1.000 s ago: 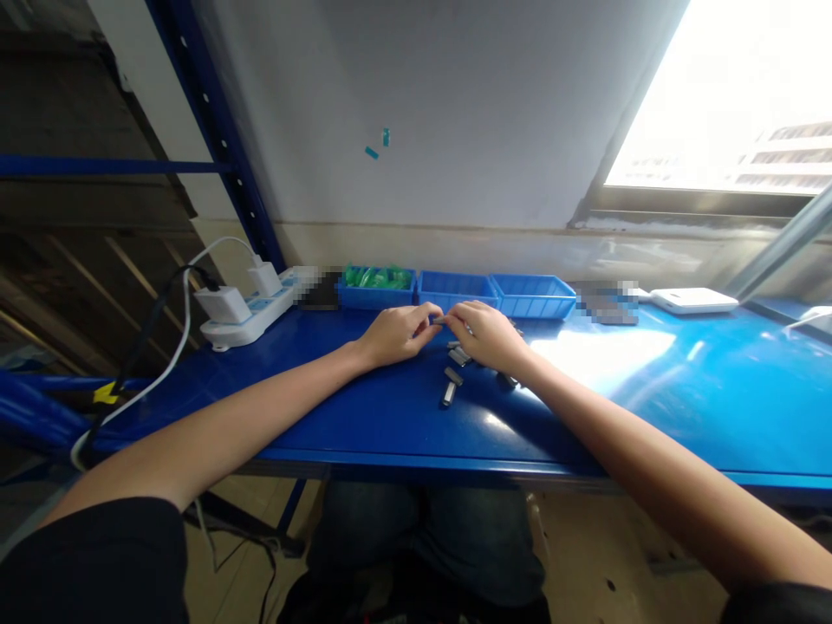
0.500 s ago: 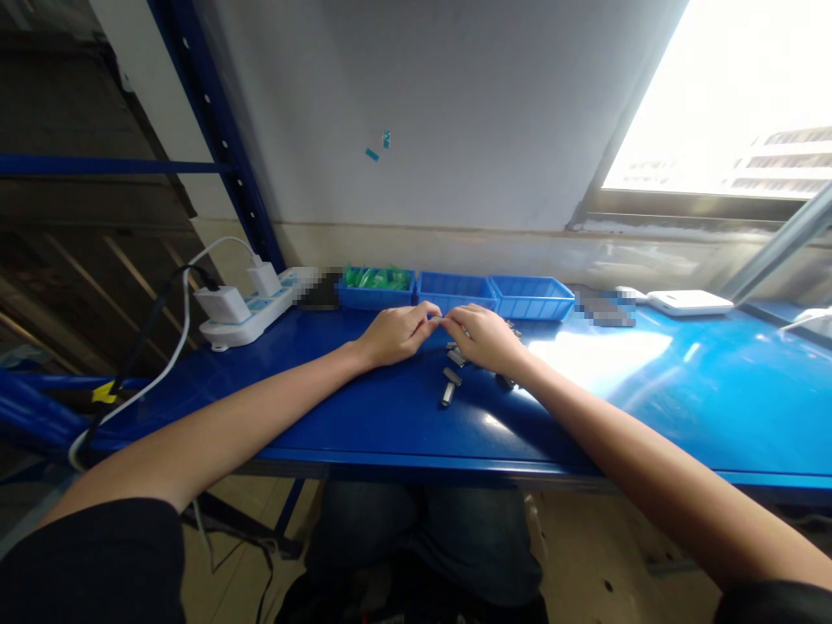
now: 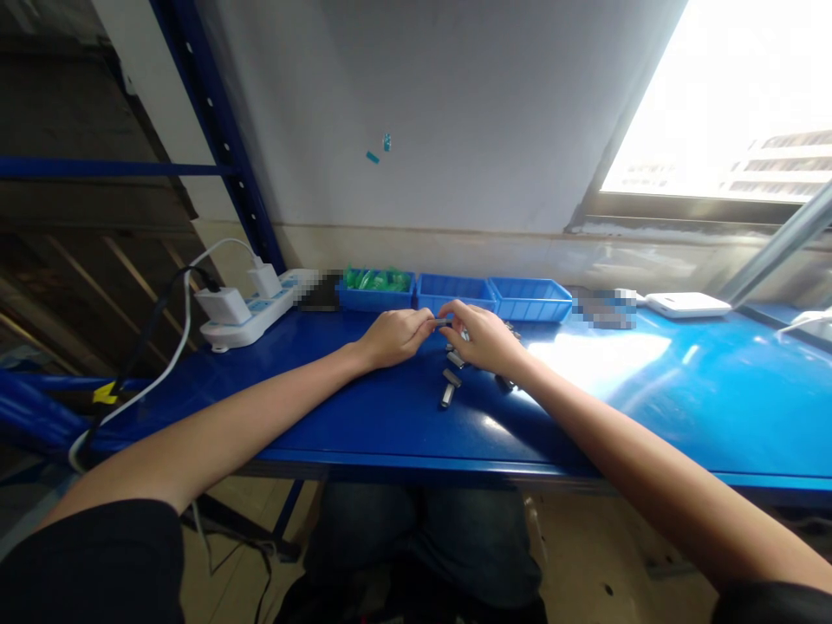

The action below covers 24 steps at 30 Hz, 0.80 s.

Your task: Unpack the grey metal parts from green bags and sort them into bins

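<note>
My left hand (image 3: pixel 393 336) and my right hand (image 3: pixel 481 336) meet over the blue table (image 3: pixel 364 407), fingertips pinched together on a small grey metal part (image 3: pixel 443 322) held between them. Several more grey metal parts (image 3: pixel 450 386) lie loose on the table just below and beside my right hand. Behind the hands stand three blue bins: the left bin (image 3: pixel 377 290) holds green pieces, the middle bin (image 3: pixel 455 290) and the right bin (image 3: pixel 529 297) show no contents from here.
A white power strip (image 3: pixel 250 312) with chargers and cables sits at the far left. A white flat device (image 3: pixel 689 303) lies at the far right by the window. A blue rack post (image 3: pixel 214 130) rises at the left. The table's front edge runs below my forearms.
Both hands stay together in the same spot; the fingers have shifted slightly on the small grey part, which shows more between the fingertips now.
</note>
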Tool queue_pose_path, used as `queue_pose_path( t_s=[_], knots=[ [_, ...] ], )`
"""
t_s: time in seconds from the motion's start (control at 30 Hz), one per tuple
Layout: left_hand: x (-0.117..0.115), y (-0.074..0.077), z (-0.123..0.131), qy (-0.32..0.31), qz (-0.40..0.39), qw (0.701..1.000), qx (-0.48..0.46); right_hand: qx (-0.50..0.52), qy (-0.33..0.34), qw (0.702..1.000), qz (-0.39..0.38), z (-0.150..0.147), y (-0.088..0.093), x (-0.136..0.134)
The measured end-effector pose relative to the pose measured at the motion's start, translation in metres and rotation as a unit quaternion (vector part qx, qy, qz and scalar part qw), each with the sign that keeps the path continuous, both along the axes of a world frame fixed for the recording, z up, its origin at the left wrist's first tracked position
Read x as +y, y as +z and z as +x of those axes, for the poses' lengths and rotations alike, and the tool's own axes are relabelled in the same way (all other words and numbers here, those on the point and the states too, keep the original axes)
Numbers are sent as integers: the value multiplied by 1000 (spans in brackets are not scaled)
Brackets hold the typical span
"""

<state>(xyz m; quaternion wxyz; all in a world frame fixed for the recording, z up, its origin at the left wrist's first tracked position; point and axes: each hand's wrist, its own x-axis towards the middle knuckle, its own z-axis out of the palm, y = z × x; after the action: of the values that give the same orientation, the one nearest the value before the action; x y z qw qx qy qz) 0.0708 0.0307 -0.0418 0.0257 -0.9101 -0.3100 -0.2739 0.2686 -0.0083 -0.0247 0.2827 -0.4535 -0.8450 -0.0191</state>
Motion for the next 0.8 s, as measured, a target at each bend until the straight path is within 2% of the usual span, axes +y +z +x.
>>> queue_pose_path(
  t_s=[0.47, 0.67, 0.8],
  knots=[
    [-1, -2, 0, -15, 9, 1000, -23, -54, -57, 997, -1, -2, 2, 0],
    [-2, 1, 0, 8, 19, 1000, 6, 9, -19, 1000, -14, -1, 1, -1],
    [-2, 2, -1, -3, -5, 1000, 6, 7, 0, 1000, -12, 1, 0, 0]
  ],
)
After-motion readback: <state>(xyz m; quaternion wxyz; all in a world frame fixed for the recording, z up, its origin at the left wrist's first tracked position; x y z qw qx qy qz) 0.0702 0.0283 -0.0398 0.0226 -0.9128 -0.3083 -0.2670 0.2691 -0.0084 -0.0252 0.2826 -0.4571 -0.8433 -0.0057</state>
